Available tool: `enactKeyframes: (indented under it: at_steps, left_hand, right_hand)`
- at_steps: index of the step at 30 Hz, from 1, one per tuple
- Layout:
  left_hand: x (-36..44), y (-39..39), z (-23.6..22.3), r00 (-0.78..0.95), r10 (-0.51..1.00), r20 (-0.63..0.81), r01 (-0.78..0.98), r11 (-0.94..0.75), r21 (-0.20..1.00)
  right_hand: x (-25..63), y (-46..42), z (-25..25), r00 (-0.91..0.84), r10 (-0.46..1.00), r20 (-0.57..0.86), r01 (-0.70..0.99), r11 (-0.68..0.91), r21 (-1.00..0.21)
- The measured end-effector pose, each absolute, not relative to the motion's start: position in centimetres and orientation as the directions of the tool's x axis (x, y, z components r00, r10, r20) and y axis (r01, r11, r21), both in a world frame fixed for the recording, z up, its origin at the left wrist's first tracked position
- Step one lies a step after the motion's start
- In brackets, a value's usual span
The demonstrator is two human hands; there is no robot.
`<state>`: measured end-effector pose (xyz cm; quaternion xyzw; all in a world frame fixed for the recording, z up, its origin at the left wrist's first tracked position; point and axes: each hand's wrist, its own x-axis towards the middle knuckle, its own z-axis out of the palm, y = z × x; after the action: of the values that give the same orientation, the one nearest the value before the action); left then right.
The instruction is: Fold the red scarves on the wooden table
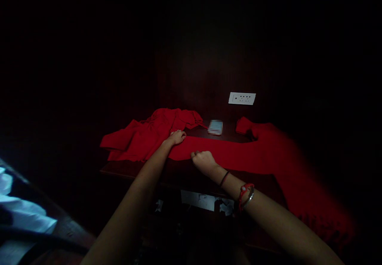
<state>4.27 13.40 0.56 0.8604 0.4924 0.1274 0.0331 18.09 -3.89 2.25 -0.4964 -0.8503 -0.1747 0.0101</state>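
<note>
A long red cloth lies across a small dark table, one end bunched at the left, the other hanging off the right side. My left hand rests closed on the cloth near the bunched part. My right hand is curled into a fist, pinching the cloth's near edge at the middle. Bracelets sit on my right wrist.
A small pale blurred object sits at the back of the table. A white wall socket is on the dark wall behind. Pale bedding shows at the lower left. The room is very dark.
</note>
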Motion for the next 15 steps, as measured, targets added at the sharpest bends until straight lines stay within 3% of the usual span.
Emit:
enactKeyframes:
  at_steps: [9, 15]
  left_hand:
    - [6.5, 14.0, 1.3, 0.538, 0.827, 0.16, 0.684, -0.54, 0.49]
    - [7.4, 13.3, 4.1, 0.52, 0.826, 0.217, 0.542, -0.515, 0.664]
  right_hand:
    - [19.4, -4.7, 2.3, -0.53, 0.788, 0.314, 0.837, 0.427, 0.342]
    - [20.1, -5.7, 3.9, -0.311, 0.874, 0.374, 0.947, 0.316, 0.049]
